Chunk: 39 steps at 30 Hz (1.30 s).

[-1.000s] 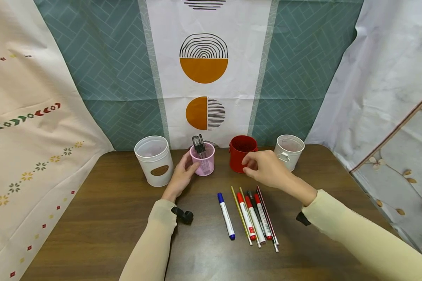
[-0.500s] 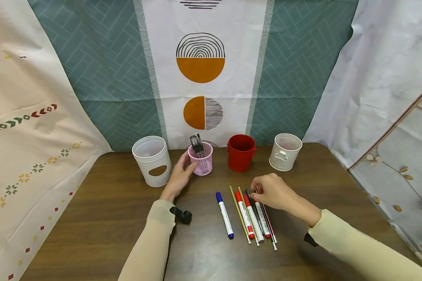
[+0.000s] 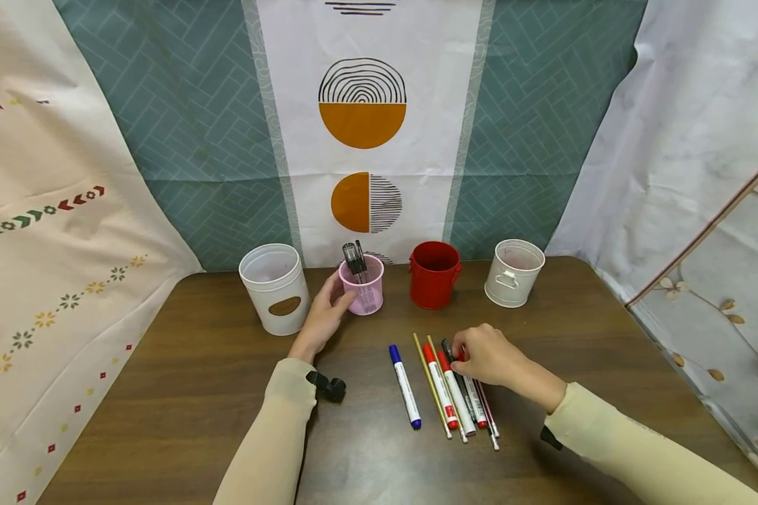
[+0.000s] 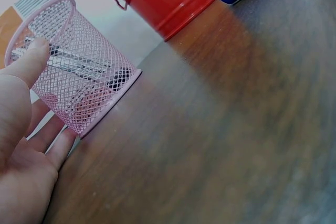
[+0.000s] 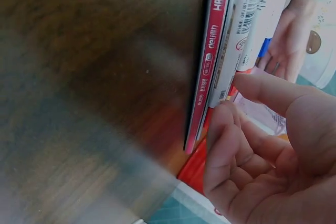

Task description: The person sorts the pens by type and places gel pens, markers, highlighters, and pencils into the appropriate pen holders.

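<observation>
My left hand holds a pink mesh pen cup, thumb on its near side, fingers behind; pens with black caps stand in it. On the table lies a row of pens and pencils. At its right, my right hand pinches the cap end of a red-capped whiteboard marker, its cap mostly hidden by the fingers. Right beside that marker lies a dark red HB pencil. Further left are two more red markers, a black pen, gold pencils and a blue marker.
A red bucket stands to the right of the pink cup, and a small white bucket stands beyond it. Left of my left hand is a taller white container with a brown oval. Cloth hangs behind the brown table.
My right hand has come down and toward me from in front of the red bucket to the top of the red marker. The left hand stays at the pink cup.
</observation>
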Tool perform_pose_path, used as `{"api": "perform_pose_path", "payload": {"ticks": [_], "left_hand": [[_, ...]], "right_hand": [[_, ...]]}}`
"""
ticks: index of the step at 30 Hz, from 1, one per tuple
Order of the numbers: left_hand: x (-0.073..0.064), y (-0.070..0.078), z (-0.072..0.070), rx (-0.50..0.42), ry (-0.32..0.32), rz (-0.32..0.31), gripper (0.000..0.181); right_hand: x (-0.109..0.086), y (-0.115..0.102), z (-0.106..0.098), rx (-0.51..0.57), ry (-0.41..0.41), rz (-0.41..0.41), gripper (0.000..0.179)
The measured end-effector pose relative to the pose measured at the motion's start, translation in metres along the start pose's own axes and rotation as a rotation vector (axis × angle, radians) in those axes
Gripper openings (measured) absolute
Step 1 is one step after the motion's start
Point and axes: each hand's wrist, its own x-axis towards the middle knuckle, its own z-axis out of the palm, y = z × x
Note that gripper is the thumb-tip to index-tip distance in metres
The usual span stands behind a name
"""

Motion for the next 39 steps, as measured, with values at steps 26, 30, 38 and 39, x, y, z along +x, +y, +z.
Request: {"api": "perform_pose_path", "payload": {"ticks": [26,30,38,39], "left_hand": [[0.001,-0.001,0.001,-0.001,-0.001,-0.004,0.067],[0.001,-0.001,0.001,0.003,0.001,-0.003,0.066],[0.0,0.0,0.0,0.003,-0.003,-0.014,0.067],[-0.001,0.004,0.001,-0.002,-0.007,-0.022,0.067]], "right_hand": [[0.01,0.008,0.001,0.136,-0.096,0.079,0.016],[0.013,0.008,-0.006,0.273,-0.121,0.121,0.012],[0.021,0.006,-0.02,0.525,-0.129,0.101,0.015],[0.023,0.005,-0.02,0.543,-0.122,0.093,0.015]]}}
